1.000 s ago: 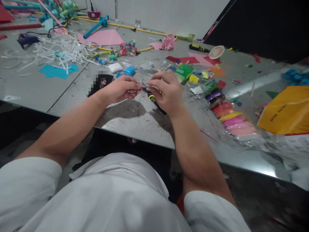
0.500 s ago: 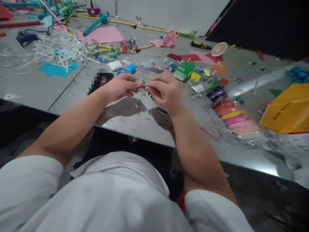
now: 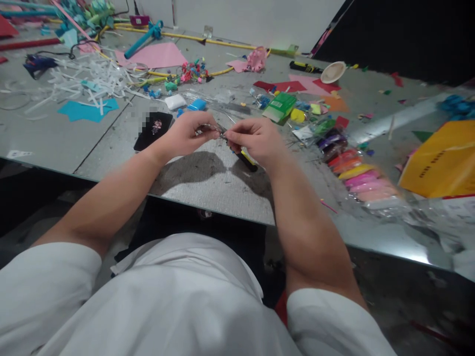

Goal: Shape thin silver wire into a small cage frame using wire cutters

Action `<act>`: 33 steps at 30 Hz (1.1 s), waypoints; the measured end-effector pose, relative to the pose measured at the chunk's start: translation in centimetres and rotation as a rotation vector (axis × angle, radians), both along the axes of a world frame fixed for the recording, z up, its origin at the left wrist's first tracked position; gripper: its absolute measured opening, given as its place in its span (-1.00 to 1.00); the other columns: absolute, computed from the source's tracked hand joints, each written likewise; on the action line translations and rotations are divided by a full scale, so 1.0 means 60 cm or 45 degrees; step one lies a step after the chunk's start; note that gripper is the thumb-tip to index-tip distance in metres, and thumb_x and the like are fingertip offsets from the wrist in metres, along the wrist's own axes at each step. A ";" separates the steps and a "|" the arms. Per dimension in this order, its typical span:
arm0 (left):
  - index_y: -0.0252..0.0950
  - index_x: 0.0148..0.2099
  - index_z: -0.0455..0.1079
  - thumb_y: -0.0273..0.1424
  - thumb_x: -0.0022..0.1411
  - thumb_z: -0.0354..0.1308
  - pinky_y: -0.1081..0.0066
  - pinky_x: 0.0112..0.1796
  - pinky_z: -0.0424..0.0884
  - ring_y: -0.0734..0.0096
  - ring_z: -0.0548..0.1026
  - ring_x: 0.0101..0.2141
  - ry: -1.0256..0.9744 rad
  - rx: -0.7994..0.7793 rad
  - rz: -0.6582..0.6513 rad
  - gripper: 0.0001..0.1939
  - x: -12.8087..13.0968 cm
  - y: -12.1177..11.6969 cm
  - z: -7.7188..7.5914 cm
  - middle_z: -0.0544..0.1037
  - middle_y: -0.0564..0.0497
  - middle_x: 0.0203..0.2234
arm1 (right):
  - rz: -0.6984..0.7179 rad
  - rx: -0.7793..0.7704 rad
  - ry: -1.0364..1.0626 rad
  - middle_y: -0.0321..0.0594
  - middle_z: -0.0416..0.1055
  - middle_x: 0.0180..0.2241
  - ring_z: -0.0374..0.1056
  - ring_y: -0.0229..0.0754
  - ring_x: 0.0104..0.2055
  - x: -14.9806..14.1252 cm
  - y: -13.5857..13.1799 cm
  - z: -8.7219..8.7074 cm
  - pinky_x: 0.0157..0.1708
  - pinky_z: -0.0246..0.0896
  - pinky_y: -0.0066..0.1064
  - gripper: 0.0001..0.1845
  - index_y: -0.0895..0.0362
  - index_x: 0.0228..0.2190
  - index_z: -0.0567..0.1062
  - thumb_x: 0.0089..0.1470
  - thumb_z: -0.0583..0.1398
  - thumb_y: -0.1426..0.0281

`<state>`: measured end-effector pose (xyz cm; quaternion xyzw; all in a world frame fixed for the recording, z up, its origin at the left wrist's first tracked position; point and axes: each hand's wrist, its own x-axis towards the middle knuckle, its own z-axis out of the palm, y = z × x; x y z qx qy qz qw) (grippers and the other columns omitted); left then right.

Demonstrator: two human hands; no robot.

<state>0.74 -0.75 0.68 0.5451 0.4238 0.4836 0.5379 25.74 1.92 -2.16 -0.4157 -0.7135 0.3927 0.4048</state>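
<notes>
Near the front of the table, my left hand (image 3: 189, 134) pinches a thin silvery wire loop (image 3: 205, 127), partly hidden by the fingers. Fingertips of my right hand (image 3: 260, 141) are closed on the end of the same loop, close against the left thumb. The exact join between the two hands is too small to make out. Under the right hand lies a black-and-yellow handle (image 3: 248, 161), its other end covered by the fingers. A black phone (image 3: 154, 131) with a lit picture rests beside the left wrist.
White paper strips (image 3: 100, 76) spread at the left. Blue and white clay packets (image 3: 197, 104) and a green packet (image 3: 280, 107) lie beyond my hands. Bagged coloured clay (image 3: 361, 173) and a yellow envelope (image 3: 443, 160) are at the right. Yellow tubing (image 3: 222, 42) runs along the back.
My right hand has shifted slightly and its fingers have changed position on the wire loop. More of the black-and-yellow handle and of the phone now shows. The view has moved a little.
</notes>
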 end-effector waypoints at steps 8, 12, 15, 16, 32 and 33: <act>-0.18 -0.16 0.69 -0.52 0.29 0.79 0.43 -0.16 0.59 0.21 0.78 -0.14 -0.055 -0.029 -0.009 -0.68 -0.003 0.017 -0.023 0.71 -0.01 -0.30 | -0.123 0.174 -0.160 -0.22 0.69 -0.35 0.68 0.08 -0.20 -0.002 -0.008 0.004 -0.11 0.75 0.00 -0.52 -0.07 -0.26 0.74 0.44 0.58 -0.17; -0.21 -0.06 0.67 -0.19 0.61 0.66 0.43 -0.29 0.56 0.35 0.73 -0.32 -0.159 -0.248 -0.053 -0.71 -0.003 0.028 -0.033 0.74 -0.03 -0.29 | -0.159 0.499 -0.459 -0.08 0.82 -0.06 0.72 0.26 0.16 -0.005 -0.023 0.015 0.30 0.72 0.24 -0.77 -0.14 -0.13 0.82 0.56 0.47 0.04; -0.24 -0.07 0.65 -0.33 0.62 0.61 0.47 -0.33 0.52 0.43 0.67 -0.37 -0.163 -0.307 -0.114 -0.78 -0.005 0.038 -0.043 0.75 -0.05 -0.31 | -0.128 0.594 -0.612 -0.09 0.83 0.00 0.68 0.27 0.24 0.000 -0.023 0.014 0.37 0.67 0.27 -0.77 -0.19 -0.04 0.84 0.63 0.42 0.02; -0.25 -0.08 0.65 -0.42 0.58 0.62 0.47 -0.32 0.53 0.45 0.66 -0.37 -0.150 -0.293 -0.123 -0.80 -0.006 0.042 -0.048 0.75 -0.04 -0.32 | -0.103 0.638 -0.647 -0.08 0.84 0.03 0.67 0.25 0.25 0.003 -0.021 0.010 0.39 0.66 0.26 -0.74 -0.19 -0.01 0.85 0.68 0.37 0.03; -0.20 -0.12 0.64 -0.51 0.33 0.59 0.20 -0.01 0.65 0.24 0.69 -0.18 0.539 0.673 0.030 -0.79 -0.021 0.067 -0.083 0.72 0.02 -0.27 | -0.026 -0.026 -0.126 -0.20 0.73 -0.34 0.66 0.06 -0.21 0.013 -0.005 0.013 -0.06 0.69 -0.05 -0.66 -0.01 -0.30 0.75 0.32 0.71 0.16; -0.19 -0.14 0.63 -0.50 0.34 0.58 0.20 0.02 0.65 0.22 0.70 -0.16 0.573 0.714 0.025 -0.80 -0.021 0.064 -0.078 0.73 0.02 -0.26 | -0.007 -0.177 -0.023 -0.21 0.72 -0.37 0.65 0.01 -0.26 0.012 -0.006 0.015 -0.12 0.68 -0.10 -0.61 0.01 -0.33 0.74 0.26 0.75 0.15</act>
